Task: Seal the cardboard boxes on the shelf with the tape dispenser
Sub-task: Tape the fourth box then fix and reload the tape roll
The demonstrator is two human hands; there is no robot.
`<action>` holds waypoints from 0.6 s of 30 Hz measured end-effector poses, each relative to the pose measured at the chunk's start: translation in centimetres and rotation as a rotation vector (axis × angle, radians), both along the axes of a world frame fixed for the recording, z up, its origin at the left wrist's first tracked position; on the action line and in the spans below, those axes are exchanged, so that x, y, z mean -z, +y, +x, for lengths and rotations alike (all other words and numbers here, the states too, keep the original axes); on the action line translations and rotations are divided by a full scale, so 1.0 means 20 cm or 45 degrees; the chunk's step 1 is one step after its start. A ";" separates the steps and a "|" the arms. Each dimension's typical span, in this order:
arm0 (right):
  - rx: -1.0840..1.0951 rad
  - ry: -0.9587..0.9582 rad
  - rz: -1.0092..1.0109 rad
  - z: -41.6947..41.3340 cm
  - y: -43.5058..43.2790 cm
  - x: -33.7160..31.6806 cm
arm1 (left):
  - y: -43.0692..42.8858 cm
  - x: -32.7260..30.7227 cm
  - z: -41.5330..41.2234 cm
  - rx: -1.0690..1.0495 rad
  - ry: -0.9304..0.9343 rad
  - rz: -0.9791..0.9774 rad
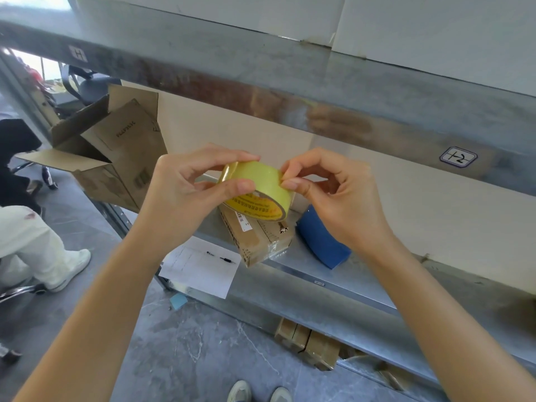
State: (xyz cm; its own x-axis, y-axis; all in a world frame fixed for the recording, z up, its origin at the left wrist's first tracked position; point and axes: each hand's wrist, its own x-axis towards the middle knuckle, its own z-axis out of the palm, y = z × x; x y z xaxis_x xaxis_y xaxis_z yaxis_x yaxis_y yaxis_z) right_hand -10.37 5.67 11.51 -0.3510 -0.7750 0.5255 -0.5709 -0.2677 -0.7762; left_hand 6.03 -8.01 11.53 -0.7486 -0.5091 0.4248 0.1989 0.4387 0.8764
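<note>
Left hand (185, 187) is gripping the glossy round yellow tape roll (256, 200). I'm watching the right hand (339, 198) pinching its rim at three o'clock.

Stockroom or packing area. Galvanised steel racking (333, 288) runs from 10 to 4 o'clock, with bay stickers on the beam at 3 (458, 157) and 10 (77, 53). There's an open cardboard box (116, 152) at 9 and a small taped carton (261, 242) on the shelf just below centre. More cartons (307, 343) sit on the tier under it, low at 6. Paper sheet (200, 268) with pen (222, 257) at 7. Grey stone-look floor (188, 343). Rolling chair (87, 82) at 10.
</note>
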 end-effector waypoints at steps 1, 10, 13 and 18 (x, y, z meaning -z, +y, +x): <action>-0.019 -0.024 0.006 0.00 0.00 0.00 | 0.00 0.00 0.00 0.005 -0.009 0.004; 0.004 0.038 0.000 0.01 0.04 0.00 | 0.01 -0.02 0.03 0.044 -0.066 -0.001; 0.014 0.100 0.012 0.01 0.03 0.00 | 0.01 -0.01 0.03 0.037 -0.070 0.015; 0.015 0.123 0.024 0.01 0.03 0.00 | 0.01 -0.02 0.03 0.032 -0.081 0.018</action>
